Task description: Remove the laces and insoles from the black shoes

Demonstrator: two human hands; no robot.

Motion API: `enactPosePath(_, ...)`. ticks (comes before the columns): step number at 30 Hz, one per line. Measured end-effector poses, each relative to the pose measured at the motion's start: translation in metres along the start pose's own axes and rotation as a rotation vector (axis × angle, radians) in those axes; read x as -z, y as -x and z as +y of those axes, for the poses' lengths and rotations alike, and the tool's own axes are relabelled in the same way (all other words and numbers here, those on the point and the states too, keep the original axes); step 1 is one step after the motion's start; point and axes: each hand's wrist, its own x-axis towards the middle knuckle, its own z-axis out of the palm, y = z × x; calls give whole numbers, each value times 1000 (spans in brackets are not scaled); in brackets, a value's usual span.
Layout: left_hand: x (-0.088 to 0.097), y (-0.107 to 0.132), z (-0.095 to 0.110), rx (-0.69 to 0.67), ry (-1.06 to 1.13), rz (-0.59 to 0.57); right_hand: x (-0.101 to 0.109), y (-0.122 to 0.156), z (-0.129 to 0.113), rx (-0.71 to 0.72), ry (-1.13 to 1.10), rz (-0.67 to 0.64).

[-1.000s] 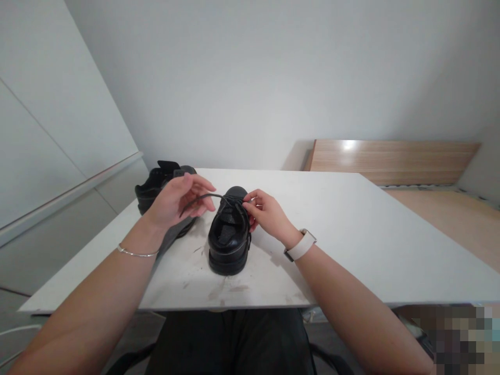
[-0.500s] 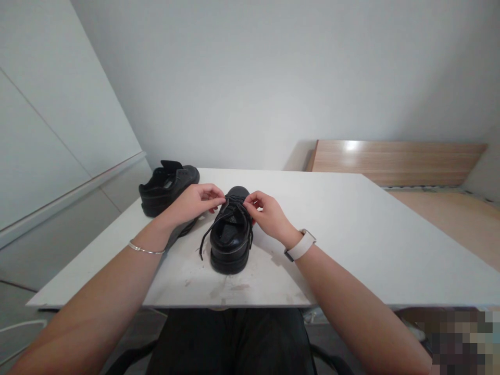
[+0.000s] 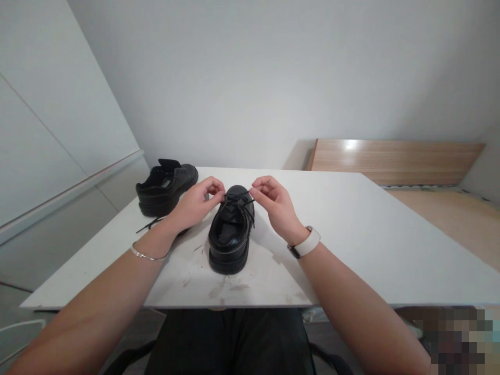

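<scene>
A black lace-up shoe [image 3: 230, 239] stands on the white table [image 3: 351, 239] with its heel toward me. My left hand [image 3: 197, 205] pinches the black shoelace [image 3: 239, 199] at the shoe's left side near the toe. My right hand [image 3: 275, 205] pinches the same lace on the shoe's right side. The lace runs taut between the two hands across the top of the shoe. A bracelet sits on my left wrist and a white watch band on my right.
A second black shoe [image 3: 166, 187] lies at the table's back left, a loose lace end [image 3: 150, 224] trailing from under my left hand. Scuff marks stain the table near the front edge. A wooden bed frame [image 3: 394, 161] stands behind on the right.
Both hands rose and drew apart, pulling the lace tight across the shoe. The lace end that hung down the shoe's left side half a second ago now lies out to the left.
</scene>
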Motion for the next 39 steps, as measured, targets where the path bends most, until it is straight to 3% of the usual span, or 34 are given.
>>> enactPosePath(6, 8, -2, 7, 87, 582, 108, 4, 1, -21, 15, -260, 11)
enactPosePath(10, 23, -1, 9, 45, 696, 155, 8, 4, -30, -20, -320, -81)
enactPosePath(13, 30, 3, 10, -18, 728, 46, 10, 3, -26, -61, -205, -166)
enactPosePath(16, 26, 4, 10, -32, 537, -41, 11, 0, -12, -142, 106, -129)
enactPosePath(19, 16, 1, 7, 13, 201, 33, 12, -2, 6, -201, 388, -90)
enactPosePath(21, 9, -1, 3, 66, 38, 31, 12, -1, 14, -230, 461, -113)
enactPosePath(24, 4, -4, -6, 121, -75, -42, 11, 0, 21, -249, 449, -129)
enactPosePath(30, 3, -4, -13, 216, -65, -18, 6, 0, 28, -264, 379, -39)
enactPosePath(39, -7, -2, -15, 140, -166, 65, 4, -1, 35, -182, 409, -13)
